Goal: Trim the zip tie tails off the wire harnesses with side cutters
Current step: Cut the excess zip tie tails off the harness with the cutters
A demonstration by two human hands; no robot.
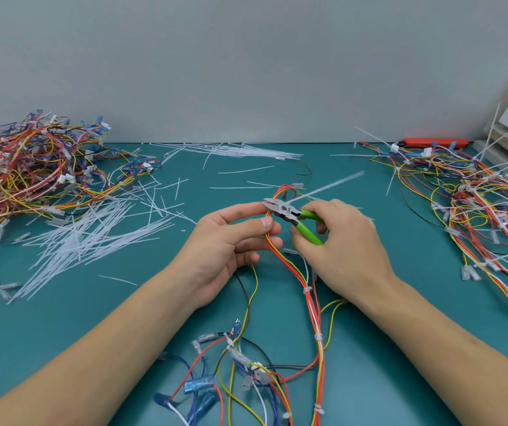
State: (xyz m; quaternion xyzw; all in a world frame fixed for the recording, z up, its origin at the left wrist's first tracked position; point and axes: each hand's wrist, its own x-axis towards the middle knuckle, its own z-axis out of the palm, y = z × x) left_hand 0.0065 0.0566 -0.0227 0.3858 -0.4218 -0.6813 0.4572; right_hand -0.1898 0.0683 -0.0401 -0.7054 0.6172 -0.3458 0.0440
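A wire harness of red, yellow and white wires runs from the table's near edge up to the middle. My left hand pinches its bundle between thumb and fingers near the top. My right hand grips the green handles of the side cutters. The steel jaws sit at the bundle just beyond my left fingertips. A white zip tie tail, blurred, sticks out up and to the right from the jaws. Several trimmed white ties ring the harness lower down.
A heap of harnesses lies at the back left, with many loose white zip tie tails spread beside it. Another tangle of harnesses with long tails fills the right side. A red tool lies at the back right on the green mat.
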